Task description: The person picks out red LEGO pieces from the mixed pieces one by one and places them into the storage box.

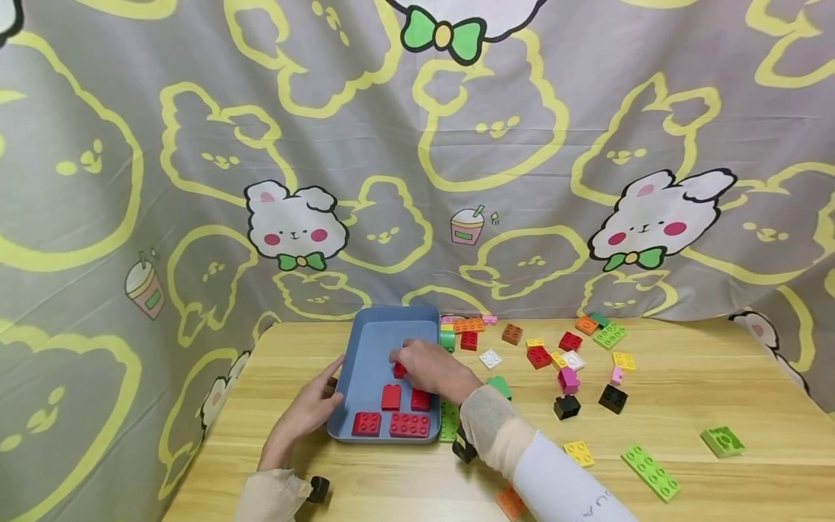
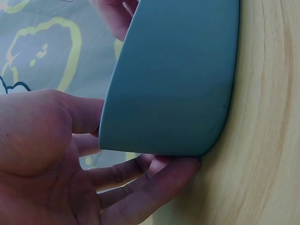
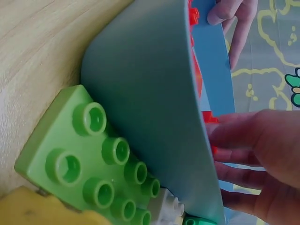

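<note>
Holding tray [image 1: 368, 348] w/ left grip [image 1: 311, 407], bracing its left side. Past nearer red bricks [image 1: 409, 425], seemingly pinching red brick [image 1: 399, 370] inside tray w/ right grip [image 1: 430, 366]. Poss. risking a skewed drop or nudged neighbours b/c of tight spacing — or a sliding tray if loosening left. Working on wood-grain counter [image 1: 385, 478], w/ strewn bricks [image 1: 567, 407] mostly right — facing cartoon-print curtain [image 1: 391, 156].

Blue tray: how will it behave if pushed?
The blue tray is probably stiff: it looks unbent where the left hand grips. Likely hard to tip, being wide and low. Red bricks in it could slide, its inside looking smooth.
</note>
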`<state>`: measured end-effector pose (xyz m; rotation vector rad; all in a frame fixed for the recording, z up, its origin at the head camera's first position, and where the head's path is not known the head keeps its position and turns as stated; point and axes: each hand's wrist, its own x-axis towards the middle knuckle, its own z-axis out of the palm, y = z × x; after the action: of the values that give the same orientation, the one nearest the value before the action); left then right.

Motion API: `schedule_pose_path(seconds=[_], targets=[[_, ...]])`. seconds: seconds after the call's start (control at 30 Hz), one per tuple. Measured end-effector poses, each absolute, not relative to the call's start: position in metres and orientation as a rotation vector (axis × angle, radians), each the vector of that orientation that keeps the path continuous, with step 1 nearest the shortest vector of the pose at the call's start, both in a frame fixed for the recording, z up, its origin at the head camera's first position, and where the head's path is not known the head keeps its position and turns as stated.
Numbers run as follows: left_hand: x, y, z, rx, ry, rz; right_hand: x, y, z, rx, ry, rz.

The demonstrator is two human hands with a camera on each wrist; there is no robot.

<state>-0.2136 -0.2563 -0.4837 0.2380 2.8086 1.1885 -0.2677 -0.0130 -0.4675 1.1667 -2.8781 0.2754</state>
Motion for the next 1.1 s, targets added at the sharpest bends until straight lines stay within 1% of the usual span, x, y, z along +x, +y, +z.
schedule_pose_path(seconds=[0.2,0.47,0.63,0.83,1.1], targets=[[-0.213,-0.256,-0.483,0.209,2.798,1.196,-0.259,-0.006,-0.453,1.142,-2.868,0.404],[-0.214,-0.256,-0.484,0.205,2.805,1.184,-0.238,0.023,-0.431,1.028,-2.847,0.627],[-0.214,-0.256,-0.484,0.207,2.807,1.197,-0.234,0.052,-0.425,0.913,-2.770,0.714],[-0.211,-0.257,-0.486,0.214,2.814,1.192,-0.231,0.095,-0.426,0.763,-2.647,0.835],[-0.209,-0.256,-0.484,0.222,2.821,1.198,-0.229,0.142,-0.431,0.584,-2.645,0.855]])
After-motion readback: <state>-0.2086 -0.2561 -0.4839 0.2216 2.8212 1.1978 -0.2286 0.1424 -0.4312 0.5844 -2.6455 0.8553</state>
